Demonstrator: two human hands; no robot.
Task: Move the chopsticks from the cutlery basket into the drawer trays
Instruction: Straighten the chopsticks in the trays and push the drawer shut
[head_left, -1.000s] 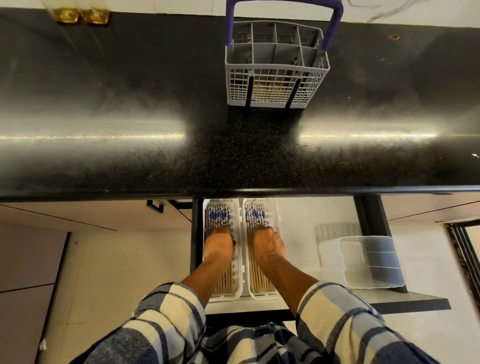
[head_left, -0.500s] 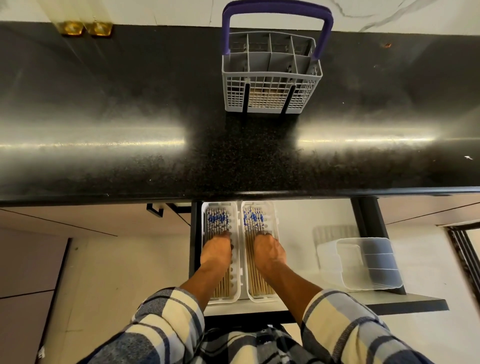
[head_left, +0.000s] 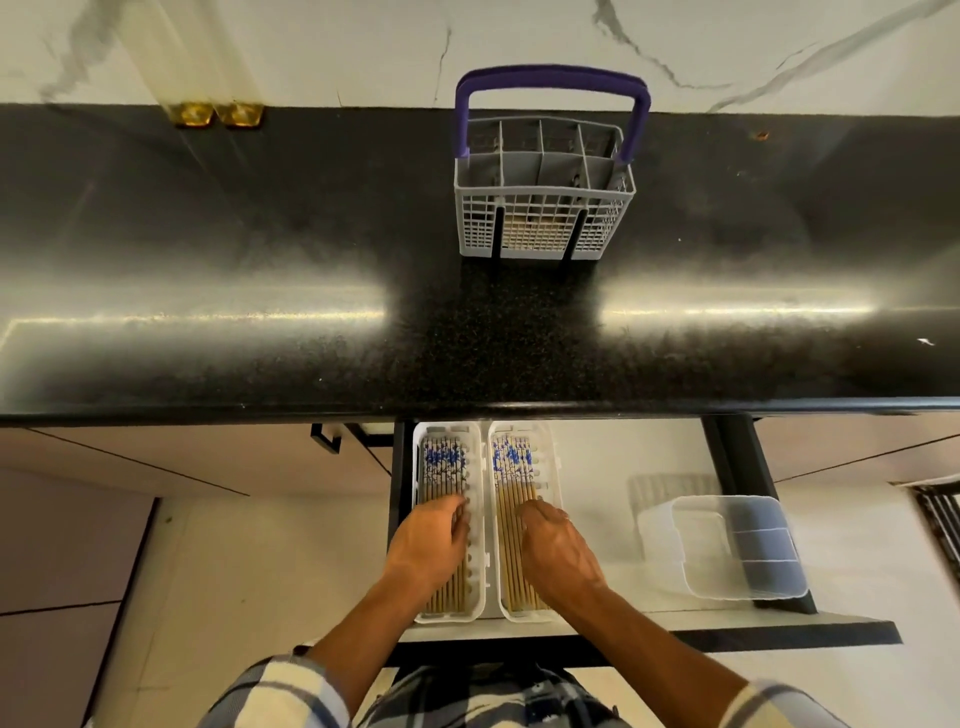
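Note:
Two white trays stand side by side in the open drawer (head_left: 597, 525): the left tray (head_left: 421, 441) and the right tray (head_left: 553, 441). Both hold wooden chopsticks with blue-patterned tops, one bundle at left (head_left: 442, 465) and one at right (head_left: 511, 462). My left hand (head_left: 431, 545) lies flat on the left bundle, fingers apart. My right hand (head_left: 558, 551) rests palm down on the right bundle. The grey cutlery basket (head_left: 543, 208) with a purple handle stands on the black counter, and a pale bundle shows through its front mesh.
A clear plastic container (head_left: 737, 551) sits in the drawer's right part. The black counter (head_left: 260, 312) overhangs the drawer's back. Two amber objects (head_left: 215, 114) stand at the far left by the marble wall. Cabinet fronts flank the drawer.
Both hands slid back along the trays toward me, uncovering more of the chopsticks. The view tilted up, so the basket and wall show more fully.

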